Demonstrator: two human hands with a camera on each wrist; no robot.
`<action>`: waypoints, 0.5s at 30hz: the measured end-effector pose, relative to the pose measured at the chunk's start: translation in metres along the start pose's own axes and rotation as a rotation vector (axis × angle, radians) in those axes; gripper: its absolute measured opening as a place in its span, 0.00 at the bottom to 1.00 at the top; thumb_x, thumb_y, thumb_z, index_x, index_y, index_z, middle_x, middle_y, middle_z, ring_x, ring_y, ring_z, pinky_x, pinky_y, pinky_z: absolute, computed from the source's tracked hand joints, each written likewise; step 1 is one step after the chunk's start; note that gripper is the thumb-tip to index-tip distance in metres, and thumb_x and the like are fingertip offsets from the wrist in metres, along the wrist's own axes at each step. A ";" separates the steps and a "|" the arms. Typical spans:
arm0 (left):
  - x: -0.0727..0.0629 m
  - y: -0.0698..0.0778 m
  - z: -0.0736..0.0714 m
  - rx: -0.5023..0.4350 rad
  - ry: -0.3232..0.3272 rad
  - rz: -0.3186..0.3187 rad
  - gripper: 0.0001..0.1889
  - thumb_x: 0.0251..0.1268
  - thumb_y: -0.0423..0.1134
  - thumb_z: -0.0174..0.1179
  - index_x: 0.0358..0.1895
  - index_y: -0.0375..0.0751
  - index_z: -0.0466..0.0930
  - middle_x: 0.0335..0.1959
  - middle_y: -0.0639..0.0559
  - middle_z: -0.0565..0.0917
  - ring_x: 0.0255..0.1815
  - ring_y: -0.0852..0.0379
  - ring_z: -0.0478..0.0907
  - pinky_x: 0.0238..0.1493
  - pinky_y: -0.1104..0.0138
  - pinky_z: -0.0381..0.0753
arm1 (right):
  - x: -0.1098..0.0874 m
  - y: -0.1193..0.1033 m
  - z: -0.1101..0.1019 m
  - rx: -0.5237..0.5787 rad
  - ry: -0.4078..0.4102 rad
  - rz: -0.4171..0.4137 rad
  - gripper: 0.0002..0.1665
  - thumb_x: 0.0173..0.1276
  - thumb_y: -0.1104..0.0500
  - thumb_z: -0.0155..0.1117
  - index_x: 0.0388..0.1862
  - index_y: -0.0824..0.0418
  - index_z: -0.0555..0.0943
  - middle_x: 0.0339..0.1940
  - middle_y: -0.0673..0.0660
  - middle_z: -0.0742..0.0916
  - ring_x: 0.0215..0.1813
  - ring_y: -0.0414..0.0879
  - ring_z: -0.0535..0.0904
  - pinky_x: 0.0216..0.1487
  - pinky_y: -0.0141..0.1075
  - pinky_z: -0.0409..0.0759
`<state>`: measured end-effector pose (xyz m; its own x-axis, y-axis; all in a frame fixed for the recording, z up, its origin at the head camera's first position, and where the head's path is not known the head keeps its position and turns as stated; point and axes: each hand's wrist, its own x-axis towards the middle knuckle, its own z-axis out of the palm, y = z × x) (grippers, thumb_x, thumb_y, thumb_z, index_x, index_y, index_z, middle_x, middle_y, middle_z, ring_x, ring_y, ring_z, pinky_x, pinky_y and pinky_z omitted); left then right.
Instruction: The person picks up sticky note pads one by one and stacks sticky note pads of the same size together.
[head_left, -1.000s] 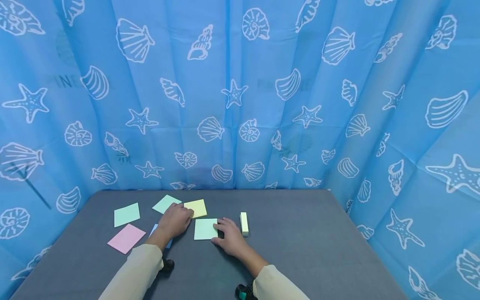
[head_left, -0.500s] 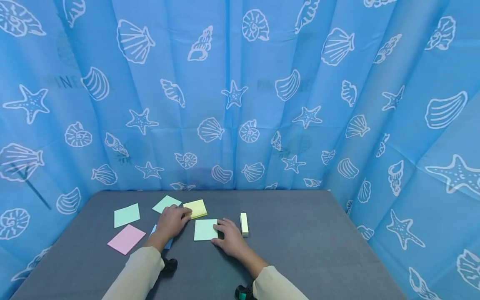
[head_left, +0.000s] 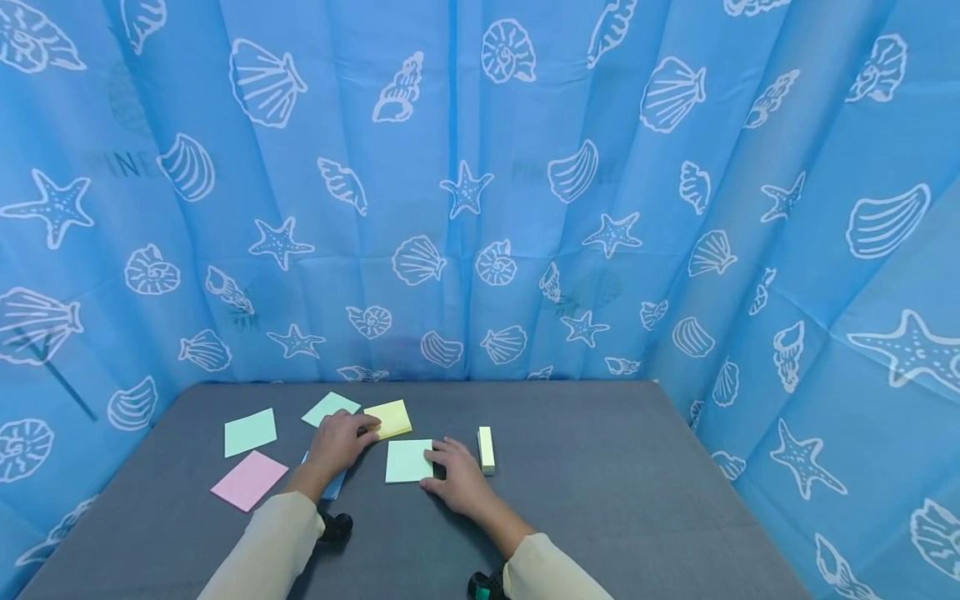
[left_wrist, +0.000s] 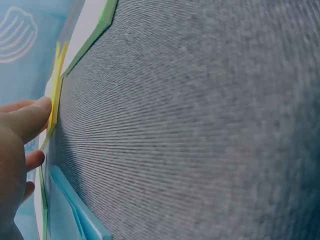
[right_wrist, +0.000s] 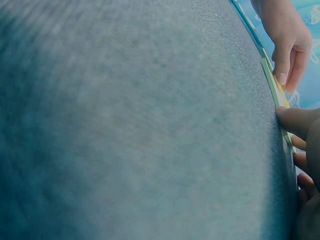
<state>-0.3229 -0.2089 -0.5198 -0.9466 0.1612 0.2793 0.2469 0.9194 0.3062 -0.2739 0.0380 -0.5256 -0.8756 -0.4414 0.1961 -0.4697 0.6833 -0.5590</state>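
Observation:
My left hand [head_left: 337, 442] pinches the left edge of a yellow sticky-note pad [head_left: 393, 417] near the back of the table. In the left wrist view, thumb and index finger meet at that pad [left_wrist: 56, 95], whose layers part at one end. Closer to me lies a pale green sticky-note pad [head_left: 407, 462]. My right hand [head_left: 459, 479] holds it at its right side, thumb by the near corner and fingertips along the edge. Beneath my left wrist a blue pad [head_left: 333, 486] is partly hidden.
Left of my hands lie a pink pad [head_left: 249, 481] and a mint green pad [head_left: 250, 432]. Another green pad [head_left: 330, 406] sits behind my left hand. Right of my right hand stands a narrow pale yellow block [head_left: 486, 450]. A blue shell-print curtain [head_left: 465, 250] borders the table [head_left: 615, 483].
My left hand has drawn back slightly to the left along the yellow pad, showing more of it. The right hand and the pale green pad keep their places.

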 end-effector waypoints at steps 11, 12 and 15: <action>0.003 -0.003 0.002 -0.006 0.056 0.012 0.17 0.59 0.48 0.69 0.51 0.50 0.86 0.42 0.48 0.84 0.47 0.45 0.74 0.49 0.48 0.70 | -0.001 -0.001 -0.001 -0.003 0.008 -0.007 0.27 0.63 0.55 0.71 0.60 0.64 0.79 0.64 0.60 0.78 0.71 0.57 0.65 0.66 0.51 0.66; 0.003 -0.004 0.002 0.009 0.061 0.016 0.17 0.59 0.48 0.69 0.51 0.49 0.86 0.46 0.47 0.84 0.51 0.43 0.73 0.52 0.46 0.68 | -0.001 -0.001 -0.001 -0.007 0.008 -0.012 0.27 0.63 0.55 0.71 0.60 0.64 0.80 0.64 0.60 0.78 0.71 0.58 0.65 0.66 0.51 0.66; 0.006 -0.006 0.003 0.047 0.046 0.004 0.20 0.63 0.51 0.65 0.55 0.47 0.84 0.58 0.43 0.79 0.63 0.37 0.67 0.60 0.39 0.60 | -0.001 -0.002 -0.002 -0.011 0.003 -0.012 0.28 0.63 0.55 0.71 0.60 0.64 0.79 0.64 0.60 0.78 0.71 0.58 0.65 0.66 0.51 0.66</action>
<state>-0.3305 -0.2124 -0.5226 -0.9348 0.1494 0.3223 0.2398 0.9347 0.2623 -0.2722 0.0387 -0.5231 -0.8704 -0.4477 0.2048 -0.4810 0.6845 -0.5478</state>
